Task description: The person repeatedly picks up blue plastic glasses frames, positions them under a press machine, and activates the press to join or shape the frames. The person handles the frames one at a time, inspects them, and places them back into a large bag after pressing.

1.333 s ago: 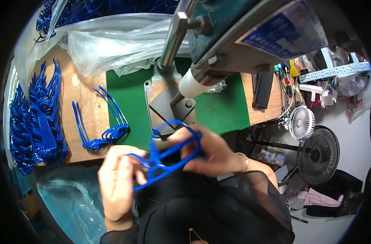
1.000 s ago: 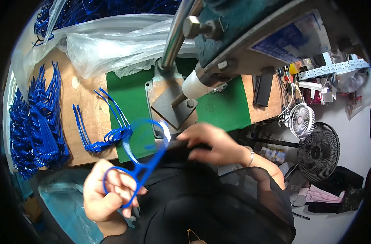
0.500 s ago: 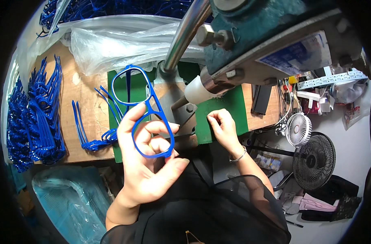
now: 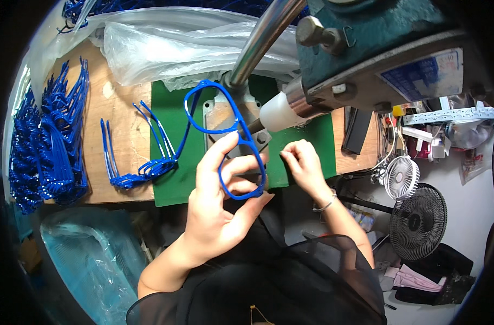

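My left hand (image 4: 214,214) holds a blue eyeglass frame (image 4: 264,172) up by its lower rim, thumb and fingers around it. The frame is tilted, its other rim pointing up and left, and a temple arm shows beyond it. No lenses can be made out. Just behind it are a drill press's white collar (image 4: 277,112) and the metal rod sticking out of it. My right hand (image 4: 305,165) is at the front right of the green mat (image 4: 168,181), thumb and fingers pinched together; what they hold, if anything, is too small to make out.
A bundle of blue frames (image 4: 63,157) lies on the left of the wooden table (image 4: 109,89), with several more (image 4: 149,170) nearer the mat. Clear plastic sheeting (image 4: 171,46) drapes behind. The teal machine head (image 4: 361,40) overhangs the right. Two fans (image 4: 417,222) stand at the lower right.
My left hand has moved the eyeglass frame to the right, closer to the drill press's rod, and turned it slightly. My right hand keeps its pinch near the mat's front. The whole view has shifted a little.
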The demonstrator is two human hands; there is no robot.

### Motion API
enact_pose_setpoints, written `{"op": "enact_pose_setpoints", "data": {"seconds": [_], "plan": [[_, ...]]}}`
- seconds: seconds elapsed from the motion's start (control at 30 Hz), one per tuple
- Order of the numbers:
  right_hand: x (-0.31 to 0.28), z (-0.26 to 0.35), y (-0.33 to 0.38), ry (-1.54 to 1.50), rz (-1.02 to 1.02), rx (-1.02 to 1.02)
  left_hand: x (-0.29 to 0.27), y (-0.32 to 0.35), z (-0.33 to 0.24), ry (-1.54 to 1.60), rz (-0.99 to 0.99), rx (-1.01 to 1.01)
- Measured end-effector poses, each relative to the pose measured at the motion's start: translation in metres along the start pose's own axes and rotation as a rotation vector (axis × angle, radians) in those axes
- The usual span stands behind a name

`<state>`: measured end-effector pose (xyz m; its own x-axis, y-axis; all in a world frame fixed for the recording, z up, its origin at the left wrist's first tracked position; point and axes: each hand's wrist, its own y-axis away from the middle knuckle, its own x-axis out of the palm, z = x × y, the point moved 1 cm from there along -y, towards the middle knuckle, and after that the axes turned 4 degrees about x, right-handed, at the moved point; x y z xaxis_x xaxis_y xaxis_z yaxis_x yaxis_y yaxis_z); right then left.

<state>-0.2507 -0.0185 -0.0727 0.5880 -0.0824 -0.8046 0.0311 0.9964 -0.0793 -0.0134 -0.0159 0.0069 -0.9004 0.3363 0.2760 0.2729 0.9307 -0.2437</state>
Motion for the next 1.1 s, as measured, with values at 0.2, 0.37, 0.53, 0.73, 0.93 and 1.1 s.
{"op": "enact_pose_setpoints", "data": {"seconds": [0.2,0.37,0.53,0.73,0.93,1.1], "plan": [[-0.049,0.116,-0.011,-0.406,0.229,-0.200,-0.001,0.003,0.000,-0.017,0.003,0.007],[-0.042,0.135,-0.011,-0.520,0.268,-0.288,-0.002,0.006,-0.007,-0.001,-0.013,-0.066],[-0.042,0.136,-0.010,-0.409,0.102,-0.489,-0.002,0.006,-0.006,0.002,0.021,-0.082],[-0.044,0.126,-0.010,-0.567,0.197,-0.378,0.001,0.005,-0.004,0.024,0.042,-0.079],[-0.051,0.129,-0.022,-0.584,0.350,-0.397,-0.001,0.004,-0.003,-0.021,0.071,-0.007],[-0.051,0.130,-0.018,-0.649,0.414,-0.271,-0.004,0.006,-0.004,0.027,0.087,-0.049]]}}
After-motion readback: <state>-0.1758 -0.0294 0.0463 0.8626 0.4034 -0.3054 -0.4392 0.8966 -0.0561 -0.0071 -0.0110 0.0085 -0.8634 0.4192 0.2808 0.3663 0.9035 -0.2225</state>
